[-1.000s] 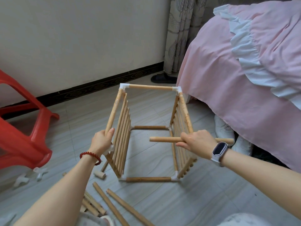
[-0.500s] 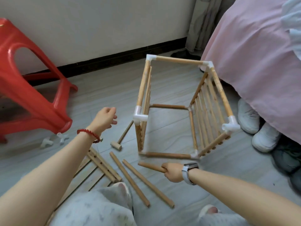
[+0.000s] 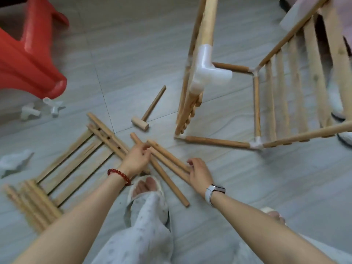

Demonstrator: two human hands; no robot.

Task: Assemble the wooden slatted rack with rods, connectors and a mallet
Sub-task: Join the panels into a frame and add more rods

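Observation:
The part-built wooden rack (image 3: pixel 217 141) stands on the floor at upper right, with a white corner connector (image 3: pixel 206 73) close to the camera. Three loose rods (image 3: pixel 167 178) lie crossed on the tiles in front of me. My left hand (image 3: pixel 136 160) reaches down onto them, its fingertips curled round the end of one rod (image 3: pixel 152 144). My right hand (image 3: pixel 201 173) rests with loosely bent fingers on the rods' other part. The small wooden mallet (image 3: pixel 142 122) lies on the floor between the rods and the rack.
A loose slatted panel (image 3: pixel 76 159) and a bundle of rods (image 3: pixel 30 202) lie at lower left. Two white connectors (image 3: pixel 42 109) sit by the red plastic stool (image 3: pixel 28 60). My slippered foot (image 3: pixel 146 187) is under the rods. White shoes (image 3: pixel 337 103) stand behind the rack.
I have bent down towards the floor. My right hand brought its rod down beside the other loose rods, and my left hand left the rack and dropped onto them.

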